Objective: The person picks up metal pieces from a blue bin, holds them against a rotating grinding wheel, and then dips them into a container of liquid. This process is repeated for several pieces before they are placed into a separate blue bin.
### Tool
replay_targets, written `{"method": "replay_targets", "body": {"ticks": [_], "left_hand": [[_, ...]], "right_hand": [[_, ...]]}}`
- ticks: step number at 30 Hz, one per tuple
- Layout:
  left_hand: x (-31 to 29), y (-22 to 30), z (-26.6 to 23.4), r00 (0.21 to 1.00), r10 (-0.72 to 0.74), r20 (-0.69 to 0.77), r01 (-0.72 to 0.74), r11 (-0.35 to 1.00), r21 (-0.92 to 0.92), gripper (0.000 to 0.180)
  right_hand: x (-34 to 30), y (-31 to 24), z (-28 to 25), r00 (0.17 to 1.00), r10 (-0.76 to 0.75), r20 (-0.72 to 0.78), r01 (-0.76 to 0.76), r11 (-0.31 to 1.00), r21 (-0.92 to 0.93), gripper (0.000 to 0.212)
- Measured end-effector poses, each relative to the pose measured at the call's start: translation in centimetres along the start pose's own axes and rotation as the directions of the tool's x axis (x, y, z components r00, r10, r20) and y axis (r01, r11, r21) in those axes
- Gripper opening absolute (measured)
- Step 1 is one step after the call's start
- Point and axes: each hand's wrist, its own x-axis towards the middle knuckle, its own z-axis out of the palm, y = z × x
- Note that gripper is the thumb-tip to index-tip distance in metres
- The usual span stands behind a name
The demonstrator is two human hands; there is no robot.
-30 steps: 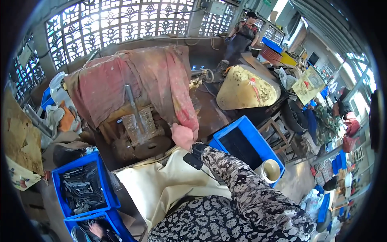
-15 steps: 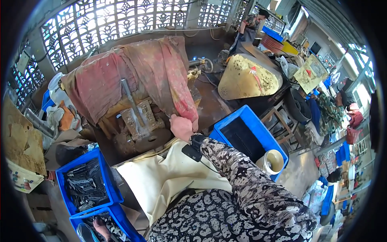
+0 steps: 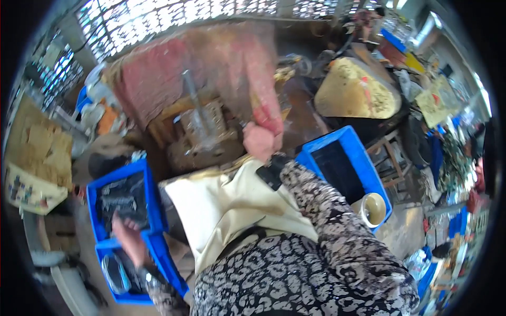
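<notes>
My left hand (image 3: pixel 128 239), blurred by motion, reaches over the shared edge of two blue bins. Its fingers look loosely stretched toward the upper bin (image 3: pixel 94 203), which holds dark flat metal pieces (image 3: pixel 120 200). The lower bin (image 3: pixel 171 263) also has dark pieces in it, and a light blue looped item (image 3: pixel 117 274) lies there. My right hand (image 3: pixel 259 142) is closed beside the hanging end of a stained red cloth (image 3: pixel 153 68); what its fingers hold is too small and blurred to name. Left of that hand stands a dirty metal machine (image 3: pixel 208 124) with an upright rod.
A cream sheet (image 3: pixel 211 205) covers my lap. To the right, a blue bin (image 3: pixel 382 181) has a dark inside and a white bucket (image 3: pixel 371 208) at its near corner. Beyond is a yellowish board (image 3: pixel 356 89). Another person (image 3: pixel 365 23) is at the back.
My left hand has moved up from the lower bin toward the upper one. The right hand stays closed by the red cloth. The whole view has shifted, so the scene sits further right.
</notes>
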Motion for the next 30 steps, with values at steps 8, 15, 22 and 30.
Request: {"method": "replay_targets", "body": {"ticks": [8,15,22,30], "left_hand": [[3.4,-4.0,15.1,0.931,-0.357,0.076,0.354,0.934,0.054,0.029],[4.7,-5.9,15.9,0.855,-0.392,0.339,0.386,0.918,0.087,0.042],[4.1,-4.4,10.5,0.960,-0.247,0.131,0.221,0.958,0.184,0.040],[-1.4,-7.2,-14.5,0.801,0.437,-0.410,0.178,0.480,0.859,0.032]], "right_hand": [[1.4,0.8,-0.6,0.988,0.120,0.097,-0.137,0.969,0.203,0.023],[2.1,1.4,-3.1,0.833,0.030,0.552,-0.452,0.612,0.649,0.020],[3.2,5.1,1.1,0.795,0.171,0.582,-0.527,0.670,0.524,0.017],[2.8,7.8,4.4,0.875,0.221,0.431,-0.434,0.753,0.495,0.022]]}}
